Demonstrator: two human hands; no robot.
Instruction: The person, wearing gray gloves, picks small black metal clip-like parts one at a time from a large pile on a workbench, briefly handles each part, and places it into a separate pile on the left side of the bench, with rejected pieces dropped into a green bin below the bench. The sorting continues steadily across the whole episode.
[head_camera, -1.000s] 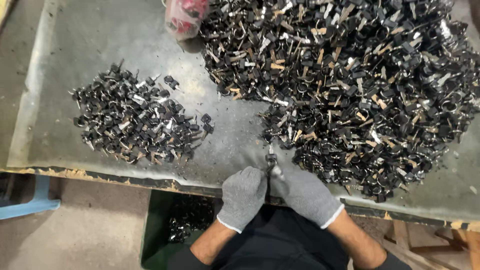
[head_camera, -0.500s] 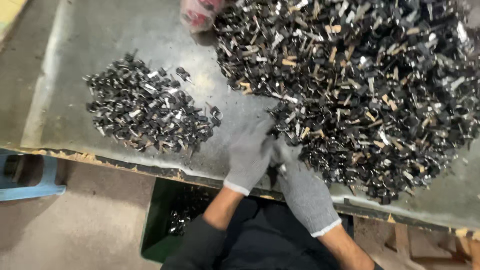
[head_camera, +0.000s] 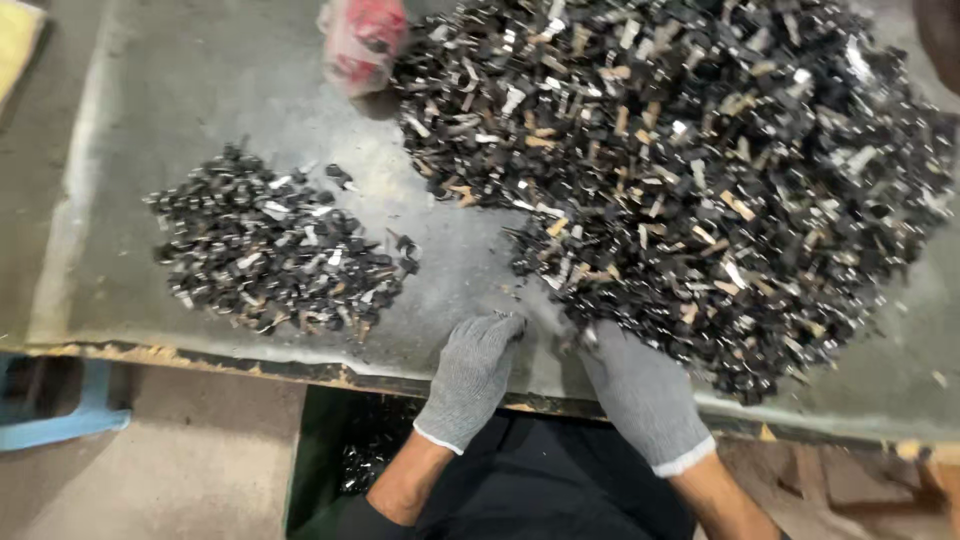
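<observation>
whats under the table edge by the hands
A green bin sits below the table edge, with a few small dark metal parts showing inside. The left hand and the person's dark clothing cover the rest.

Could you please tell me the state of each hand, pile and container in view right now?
left hand: gloved, on the table edge, holds nothing visible.
right hand: gloved, fingertips at the large pile.
small pile: heaped apart, untouched.
red bag: lying on the table.
green crate: open, below.

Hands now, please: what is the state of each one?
Left hand: gloved, fingers curled at the table edge; holding anything cannot be told.
Right hand: gloved, fingertips at the big pile; grip cannot be told.
</observation>
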